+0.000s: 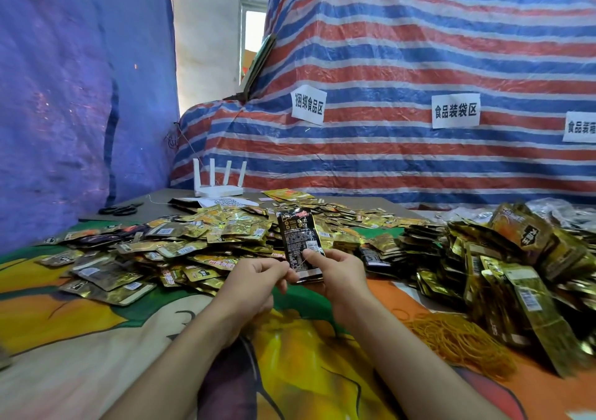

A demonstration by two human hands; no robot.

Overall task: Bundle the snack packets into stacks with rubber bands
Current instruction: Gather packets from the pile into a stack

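Grip: right thumb is pressed flat on the front face of the stack of snack packets. The other right fingers are behind the stack, out of sight. The left fingers are curled close together and pinch the stack's lower left edge. So the left hand and right hand are both clamped on it.

The stack is upright, lifted above the printed cloth, dark face toward the camera, with its bottom end between the two hands. A thin pale strand shows near the right thumb; cannot tell whether it is a band.

Outward:
- The rubber bands are a tan pile on the cloth, just right of the right forearm.
- The loose packets form a wide gold heap behind and left of the hands.
- The bundled stacks are piled at right.
- At the far edge stands a white router, four antennas upright, with black scissors to its left.
- Behind is a striped tarp carrying paper labels, and a blue tarp at left.
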